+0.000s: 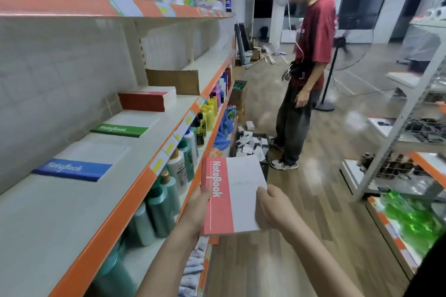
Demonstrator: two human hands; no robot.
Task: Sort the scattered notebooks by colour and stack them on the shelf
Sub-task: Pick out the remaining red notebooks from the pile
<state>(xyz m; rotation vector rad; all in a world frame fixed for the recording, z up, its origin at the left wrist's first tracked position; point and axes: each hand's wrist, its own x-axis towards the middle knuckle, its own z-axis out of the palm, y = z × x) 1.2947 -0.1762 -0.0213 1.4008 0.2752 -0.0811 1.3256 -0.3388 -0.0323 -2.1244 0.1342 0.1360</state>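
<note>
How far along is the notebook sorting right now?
Done: a red stack, a green notebook and a blue notebook lie apart on the shelf. In hand: left hand and right hand hold a red notebook. Left: setting it on the red stack.

We read "NoteBook" in white on the red band of the held notebook [230, 194], and again on the green notebook [120, 129] and blue notebook [72, 169] on the shelf [60, 212].
</note>
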